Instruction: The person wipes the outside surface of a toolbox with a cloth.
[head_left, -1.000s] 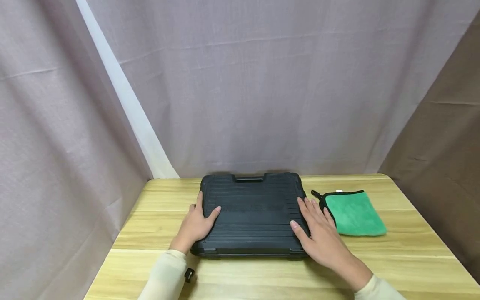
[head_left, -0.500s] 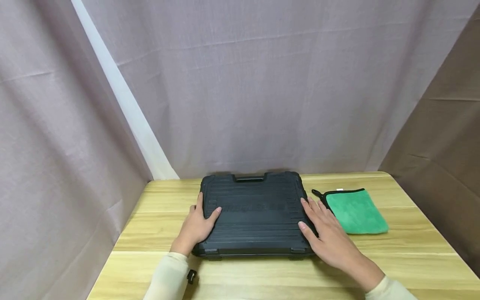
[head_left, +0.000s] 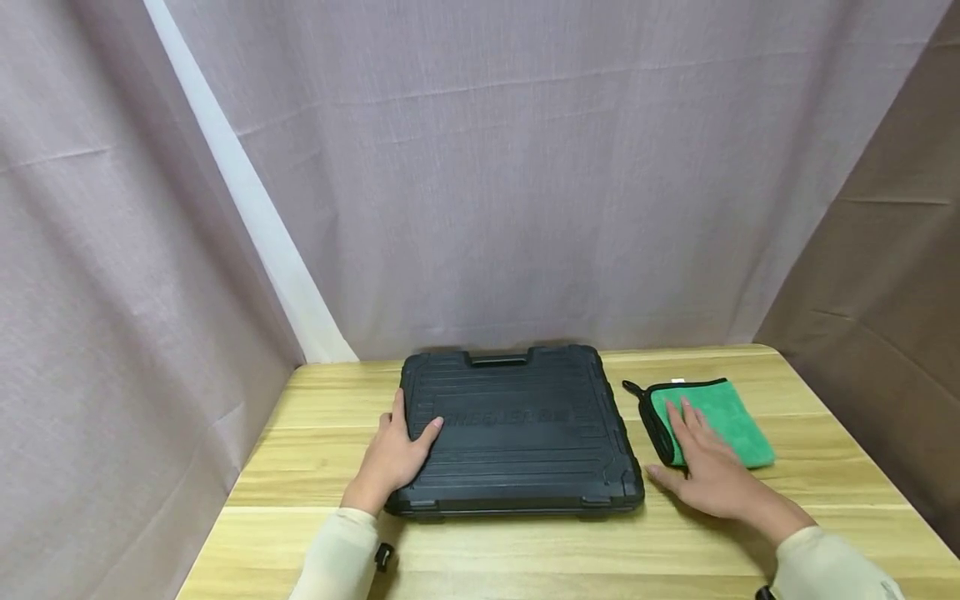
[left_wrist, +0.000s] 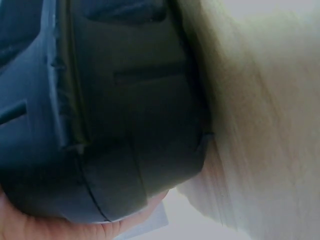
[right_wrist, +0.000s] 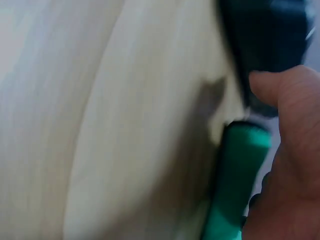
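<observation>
The green cloth point(head_left: 738, 425) lies on the worktop point(head_left: 495, 558) just right of the black case point(head_left: 517, 433), with a narrow strip of wood between the two. The right hand point(head_left: 708, 475) is by far the nearer one: its fingers reach away from the person over the left half of the cloth, while its thumb points left toward the case's near right corner, close but apart. Those fingers are extended and slightly spread, with nothing gripped between them; whether the tips press on the cloth or hang just above it I cannot tell, and the right wrist view is too blurred to settle it. The cloth is nearly square, so no long axis stands out; its black-edged left side slants from the far end toward the near end, facing the case. It looks soft and folded flat, with a black loop point(head_left: 633, 387) at its far left corner and a white tag point(head_left: 678, 381) on the far edge. The left hand point(head_left: 393, 454) rests at the case's left edge, thumb on the lid and forefinger stretched along the side in a wide V. The case lies flat, its longer side running left to right, handle point(head_left: 498, 360) at the far edge, lid down, ribbed and dark, with faint raised lettering.
</observation>
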